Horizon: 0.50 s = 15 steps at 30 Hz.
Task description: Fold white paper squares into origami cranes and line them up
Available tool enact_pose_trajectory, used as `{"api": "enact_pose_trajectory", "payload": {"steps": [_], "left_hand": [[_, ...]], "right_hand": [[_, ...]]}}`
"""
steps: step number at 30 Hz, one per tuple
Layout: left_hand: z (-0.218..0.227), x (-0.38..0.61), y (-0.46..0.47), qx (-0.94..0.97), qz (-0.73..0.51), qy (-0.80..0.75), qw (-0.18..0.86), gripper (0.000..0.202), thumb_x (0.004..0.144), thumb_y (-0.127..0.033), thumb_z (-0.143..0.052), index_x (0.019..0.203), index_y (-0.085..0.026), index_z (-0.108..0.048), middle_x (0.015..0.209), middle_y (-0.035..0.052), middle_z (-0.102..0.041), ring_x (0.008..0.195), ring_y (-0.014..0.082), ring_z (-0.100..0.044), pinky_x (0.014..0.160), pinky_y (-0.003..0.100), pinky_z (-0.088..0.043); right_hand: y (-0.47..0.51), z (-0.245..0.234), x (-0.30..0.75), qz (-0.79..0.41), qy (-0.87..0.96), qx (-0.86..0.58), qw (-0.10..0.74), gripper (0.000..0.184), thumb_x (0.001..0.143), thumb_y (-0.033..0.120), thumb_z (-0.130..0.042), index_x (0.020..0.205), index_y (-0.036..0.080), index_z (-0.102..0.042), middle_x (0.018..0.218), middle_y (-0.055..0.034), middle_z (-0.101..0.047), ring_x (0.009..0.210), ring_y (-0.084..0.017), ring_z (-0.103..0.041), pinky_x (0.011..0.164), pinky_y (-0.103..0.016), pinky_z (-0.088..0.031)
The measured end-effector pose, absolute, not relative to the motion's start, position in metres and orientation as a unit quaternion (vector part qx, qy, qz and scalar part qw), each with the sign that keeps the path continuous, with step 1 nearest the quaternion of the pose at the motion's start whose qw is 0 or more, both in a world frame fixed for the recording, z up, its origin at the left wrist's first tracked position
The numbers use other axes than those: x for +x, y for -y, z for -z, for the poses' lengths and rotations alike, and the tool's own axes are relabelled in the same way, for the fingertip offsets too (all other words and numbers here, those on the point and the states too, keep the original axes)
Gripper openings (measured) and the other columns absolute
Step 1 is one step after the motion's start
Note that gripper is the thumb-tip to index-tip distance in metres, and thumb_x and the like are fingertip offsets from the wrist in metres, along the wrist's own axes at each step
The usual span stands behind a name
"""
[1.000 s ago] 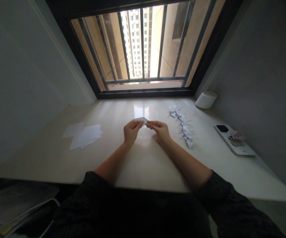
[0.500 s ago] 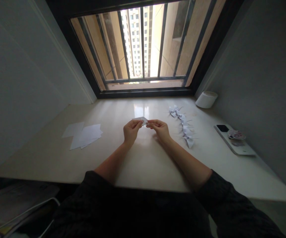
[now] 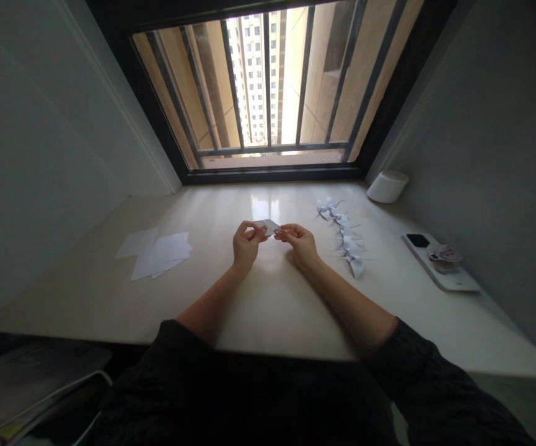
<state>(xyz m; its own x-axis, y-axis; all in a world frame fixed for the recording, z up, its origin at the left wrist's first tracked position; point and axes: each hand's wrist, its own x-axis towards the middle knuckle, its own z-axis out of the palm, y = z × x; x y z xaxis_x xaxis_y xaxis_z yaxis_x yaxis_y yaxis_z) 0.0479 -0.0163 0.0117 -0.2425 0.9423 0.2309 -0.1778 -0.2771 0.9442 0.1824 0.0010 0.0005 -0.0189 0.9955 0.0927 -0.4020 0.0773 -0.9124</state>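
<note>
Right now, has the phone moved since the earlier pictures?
No, the phone lies in the same spot relative to the window frame.

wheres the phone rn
In the head view, the white phone lies at the right end of the pale counter, just right of the row of paper cranes and in front of the white roll.

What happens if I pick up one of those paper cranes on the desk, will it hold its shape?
Probably light and easily crushed: the paper cranes look folded from thin white paper, like the loose sheets. Their pointed wings would likely bend if pinched. A light push may slide or tip one, since they stand on a smooth, glossy desk.
</note>
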Motion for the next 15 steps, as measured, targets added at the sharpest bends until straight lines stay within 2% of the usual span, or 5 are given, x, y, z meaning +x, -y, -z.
{"api": "enact_pose_trajectory", "payload": {"steps": [8,12,15], "left_hand": [[-0.0104,0.0490,0.0169,0.439,-0.668,-0.449,0.399,0.030,0.065,-0.036,-0.072,0.074,-0.017,-0.051,0.071,0.0018,-0.070,0.064,0.0168,-0.067,0.063,0.031,-0.055],[-0.0099,0.0500,0.0184,0.462,-0.665,-0.445,0.383,0.029,0.065,-0.036,-0.072,0.075,-0.017,-0.053,0.069,0.0018,-0.070,0.065,0.0158,-0.067,0.063,0.028,-0.054],[-0.0089,0.0518,0.0195,0.484,-0.659,-0.428,0.386,0.027,0.066,-0.034,-0.072,0.075,-0.017,-0.054,0.069,0.0015,-0.069,0.065,0.0142,-0.066,0.063,0.026,-0.053]], "right_hand": [[0.0021,-0.0008,0.1809,-0.557,0.447,-0.364,0.598,0.027,0.059,0.037,-0.076,0.077,0.019,-0.065,0.065,-0.0001,-0.068,0.064,-0.016,-0.065,0.062,-0.028,-0.045],[0.0056,0.0011,0.1761,-0.562,0.448,-0.336,0.609,0.035,0.054,0.033,-0.080,0.081,0.021,-0.063,0.073,0.0004,-0.069,0.069,-0.016,-0.065,0.070,-0.030,-0.049],[0.0071,0.0025,0.1730,-0.560,0.428,-0.337,0.624,0.036,0.052,0.033,-0.080,0.080,0.021,-0.059,0.073,0.0017,-0.068,0.068,-0.016,-0.064,0.069,-0.030,-0.050]]}}
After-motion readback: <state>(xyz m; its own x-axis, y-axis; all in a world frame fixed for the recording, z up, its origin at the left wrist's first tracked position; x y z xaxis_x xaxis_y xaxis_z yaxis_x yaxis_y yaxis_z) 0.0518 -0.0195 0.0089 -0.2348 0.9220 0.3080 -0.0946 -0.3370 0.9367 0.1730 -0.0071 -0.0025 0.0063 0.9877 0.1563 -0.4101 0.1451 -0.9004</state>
